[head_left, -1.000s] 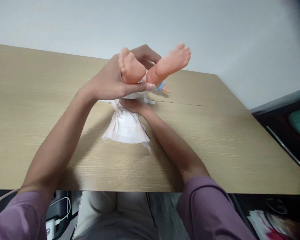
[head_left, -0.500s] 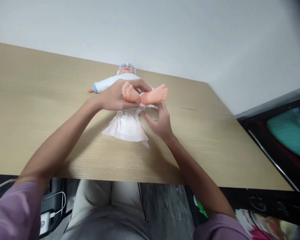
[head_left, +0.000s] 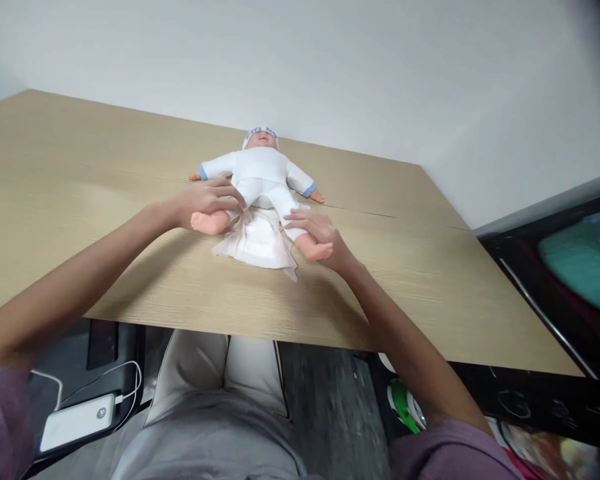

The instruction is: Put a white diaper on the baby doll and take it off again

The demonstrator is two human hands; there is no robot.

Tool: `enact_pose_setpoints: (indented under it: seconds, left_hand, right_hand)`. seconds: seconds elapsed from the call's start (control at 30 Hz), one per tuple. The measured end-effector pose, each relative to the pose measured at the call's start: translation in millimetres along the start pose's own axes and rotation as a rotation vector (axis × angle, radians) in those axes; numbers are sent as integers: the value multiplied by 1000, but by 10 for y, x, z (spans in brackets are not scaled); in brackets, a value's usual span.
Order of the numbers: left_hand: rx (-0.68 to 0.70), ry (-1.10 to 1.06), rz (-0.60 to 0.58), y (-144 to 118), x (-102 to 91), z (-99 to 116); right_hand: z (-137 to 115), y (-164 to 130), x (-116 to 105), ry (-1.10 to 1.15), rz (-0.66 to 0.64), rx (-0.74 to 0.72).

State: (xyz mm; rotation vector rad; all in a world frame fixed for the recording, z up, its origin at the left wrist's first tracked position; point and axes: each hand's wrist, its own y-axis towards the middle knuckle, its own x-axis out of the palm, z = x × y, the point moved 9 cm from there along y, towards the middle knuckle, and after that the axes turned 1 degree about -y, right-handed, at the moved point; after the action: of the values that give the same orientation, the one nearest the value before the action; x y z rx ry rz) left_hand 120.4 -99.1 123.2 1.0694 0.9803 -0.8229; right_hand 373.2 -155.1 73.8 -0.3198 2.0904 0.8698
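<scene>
A baby doll (head_left: 263, 160) in a white outfit with blue cuffs and a lettered white headband lies on its back, feet toward me. Beneath its hips an unfolded white diaper (head_left: 260, 243) spreads toward me on the table. My left hand (head_left: 207, 202) is closed over the doll's leg on the left, just above its bare foot (head_left: 210, 222). Round the other lower leg, my right hand (head_left: 316, 230) has its fingers wrapped from the outside. The legs are parted, with the diaper showing between them. Part of the left leg is hidden under my hand.
The wooden table (head_left: 405, 287) runs back to a white wall (head_left: 300, 67). At the right edge stands a dark object with a teal panel (head_left: 580, 260). Below the front edge lie a white power bank (head_left: 77, 423) with a cable and a green-and-white round object (head_left: 405, 407).
The doll's legs, held up together before, are now lowered and spread apart. My left hand has moved left with one leg; my right hand now grips the other.
</scene>
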Motion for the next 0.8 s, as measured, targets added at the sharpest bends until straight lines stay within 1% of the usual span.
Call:
enact_pose_setpoints:
  seconds: [0.07,0.13,0.2,0.3,0.37,0.43,0.5,0.6,0.67,0.73,0.8]
  left_hand:
    - [-12,59,-81,-174,170,-68]
    - [-20,102,-127,-284,316,-83]
    - [-14,128,-153,-332,418,-61]
    - [-15,109,-177,-335,477,-23]
    - [-42,58,-187,-321,478,4]
    - [-104,4,-176,-307,473,45]
    - [-180,-17,-146,-300,489,113]
    - [-255,12,-92,-296,567,254]
    - [-275,40,-73,-288,637,320]
    - [-287,51,-45,-264,662,336]
    - [-292,22,-9,-212,624,308]
  right_hand:
    - [40,-151,81,-50,-76,-63]
    - [113,-245,132,-83,-93,-63]
    - [172,-282,152,-75,-94,-57]
    - [200,-269,123,5,-115,-51]
    - [180,-244,78,58,-139,-14]
    - [101,-230,53,63,-162,34]
    - [-39,-241,81,-9,-179,67]
    - [-277,-300,228,-199,-179,75]
    - [-375,-341,342,-288,-152,75]
    - [-388,-354,410,-321,-111,87]
    - [-320,-315,401,-304,-61,120]
